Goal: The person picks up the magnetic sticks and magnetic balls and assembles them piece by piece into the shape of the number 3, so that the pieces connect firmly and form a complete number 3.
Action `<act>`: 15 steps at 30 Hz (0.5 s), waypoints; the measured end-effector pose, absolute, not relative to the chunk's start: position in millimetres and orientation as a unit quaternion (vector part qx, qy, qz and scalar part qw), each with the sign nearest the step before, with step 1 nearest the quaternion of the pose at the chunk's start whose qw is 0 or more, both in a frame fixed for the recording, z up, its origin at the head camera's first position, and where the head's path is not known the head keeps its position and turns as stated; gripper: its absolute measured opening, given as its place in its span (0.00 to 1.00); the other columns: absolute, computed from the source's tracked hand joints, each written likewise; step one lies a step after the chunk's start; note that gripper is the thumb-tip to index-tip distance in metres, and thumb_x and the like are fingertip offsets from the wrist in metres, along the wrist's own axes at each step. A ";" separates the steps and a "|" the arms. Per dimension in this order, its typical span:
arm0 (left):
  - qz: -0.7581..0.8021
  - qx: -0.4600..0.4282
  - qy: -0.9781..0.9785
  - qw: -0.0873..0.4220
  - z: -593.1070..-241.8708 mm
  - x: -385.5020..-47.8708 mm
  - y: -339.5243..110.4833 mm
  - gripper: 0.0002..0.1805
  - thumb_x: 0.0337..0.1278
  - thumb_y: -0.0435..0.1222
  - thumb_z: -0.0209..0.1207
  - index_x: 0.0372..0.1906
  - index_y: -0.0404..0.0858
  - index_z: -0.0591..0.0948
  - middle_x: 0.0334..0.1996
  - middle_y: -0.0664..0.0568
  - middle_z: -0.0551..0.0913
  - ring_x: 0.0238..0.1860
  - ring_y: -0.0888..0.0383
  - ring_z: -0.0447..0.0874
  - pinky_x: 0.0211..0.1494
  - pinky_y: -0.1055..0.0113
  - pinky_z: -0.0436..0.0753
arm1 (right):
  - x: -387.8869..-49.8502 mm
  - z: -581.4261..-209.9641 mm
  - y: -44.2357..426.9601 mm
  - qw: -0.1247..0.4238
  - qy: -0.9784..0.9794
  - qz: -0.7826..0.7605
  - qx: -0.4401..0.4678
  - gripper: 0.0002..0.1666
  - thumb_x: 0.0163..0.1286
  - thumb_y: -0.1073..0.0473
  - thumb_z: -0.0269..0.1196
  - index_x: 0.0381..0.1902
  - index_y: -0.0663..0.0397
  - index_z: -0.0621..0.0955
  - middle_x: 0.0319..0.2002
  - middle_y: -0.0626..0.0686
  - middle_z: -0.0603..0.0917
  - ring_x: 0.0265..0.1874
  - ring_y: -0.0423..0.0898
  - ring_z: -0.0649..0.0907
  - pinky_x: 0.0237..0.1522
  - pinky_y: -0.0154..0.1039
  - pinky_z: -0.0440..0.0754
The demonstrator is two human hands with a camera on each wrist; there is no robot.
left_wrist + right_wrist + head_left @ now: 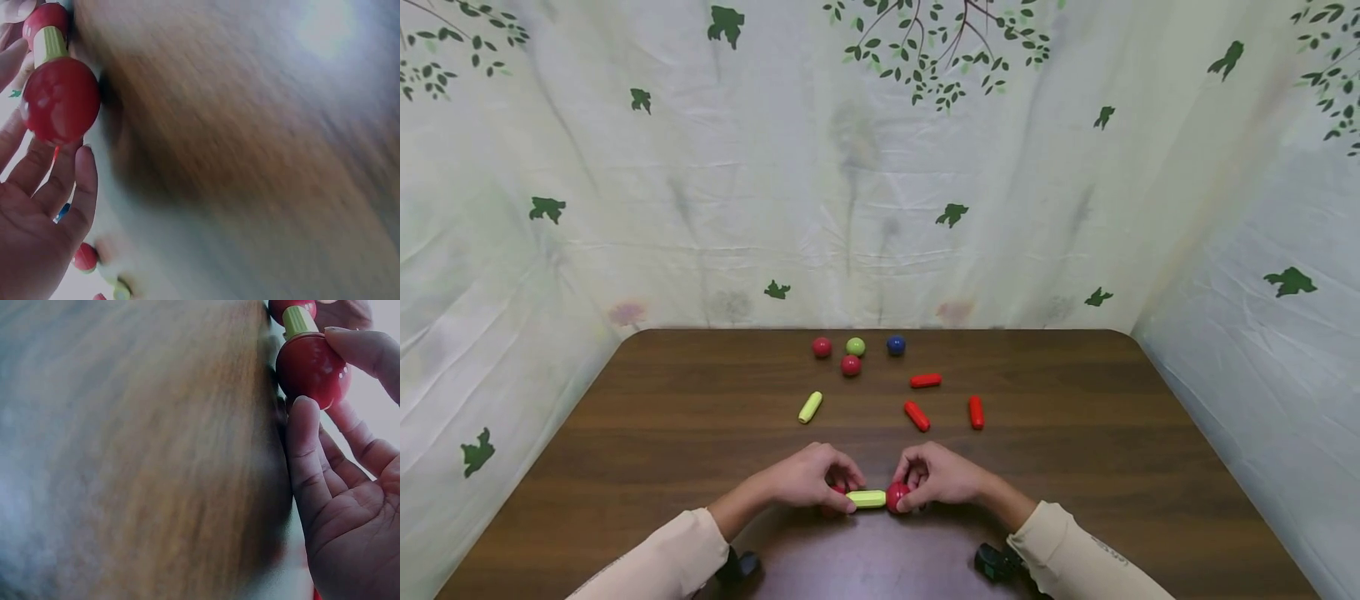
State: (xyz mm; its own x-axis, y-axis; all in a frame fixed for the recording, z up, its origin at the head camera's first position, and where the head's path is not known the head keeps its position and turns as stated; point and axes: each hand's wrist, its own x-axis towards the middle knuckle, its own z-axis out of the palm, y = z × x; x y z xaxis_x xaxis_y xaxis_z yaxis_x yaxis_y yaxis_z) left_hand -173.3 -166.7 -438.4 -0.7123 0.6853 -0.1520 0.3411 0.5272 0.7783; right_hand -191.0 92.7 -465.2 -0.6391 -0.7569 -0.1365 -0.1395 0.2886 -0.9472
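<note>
A yellow-green stick (867, 499) lies between two red balls near the table's front, joined end to end with them. The left hand (816, 479) grips the left ball, mostly covered by its fingers in the head view; the left wrist view shows this ball (60, 100) large, beside the left hand (40, 206). With thumb and fingers, the right hand (947, 477) holds the right ball (897, 497). In the right wrist view the right hand's (356, 481) thumb and fingertips touch that ball (312, 370), and the stick (299, 322) meets its far side.
Farther back on the table (662, 433) are two red balls (822, 347) (851, 365), a green ball (855, 347) and a blue ball (896, 345). Nearer lie a loose yellow-green stick (810, 407) and red sticks (926, 380) (917, 416) (976, 412). A leaf-patterned cloth (880, 250) hangs behind.
</note>
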 end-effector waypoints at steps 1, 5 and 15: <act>0.384 0.300 0.842 0.232 -438.9 -173.6 -165.0 0.11 0.46 0.34 0.71 0.38 0.38 0.86 0.29 0.59 0.83 0.29 0.68 0.78 0.35 0.73 0.77 | -191.1 -465.2 92.4 0.300 0.745 -0.514 -0.301 0.12 0.55 0.65 0.71 0.35 0.60 0.80 0.24 0.48 0.81 0.22 0.37 0.77 0.24 0.28 0.75; 0.405 0.287 0.832 0.246 -442.1 -174.4 -160.8 0.11 0.47 0.32 0.70 0.39 0.38 0.86 0.30 0.59 0.83 0.30 0.67 0.76 0.35 0.73 0.75 | -191.2 -465.5 91.7 0.299 0.746 -0.512 -0.302 0.12 0.55 0.65 0.71 0.35 0.59 0.80 0.24 0.48 0.81 0.22 0.37 0.77 0.24 0.28 0.75; 0.439 0.252 0.825 0.250 -451.3 -171.0 -154.0 0.10 0.47 0.32 0.70 0.38 0.39 0.87 0.28 0.58 0.82 0.30 0.65 0.75 0.30 0.74 0.73 | -191.2 -465.0 92.8 0.302 0.741 -0.516 -0.305 0.12 0.55 0.66 0.71 0.35 0.60 0.80 0.23 0.49 0.81 0.21 0.36 0.77 0.24 0.28 0.75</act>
State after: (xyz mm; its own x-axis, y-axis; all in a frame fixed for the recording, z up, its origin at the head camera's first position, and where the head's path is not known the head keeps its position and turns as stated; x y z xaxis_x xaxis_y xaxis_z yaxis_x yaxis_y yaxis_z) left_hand -171.0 -154.0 -451.3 -0.7479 0.6360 -0.1902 0.1976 0.4868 0.8509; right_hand -191.2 92.8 -465.0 -0.6318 -0.7636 -0.1334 -0.1402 0.2818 -0.9492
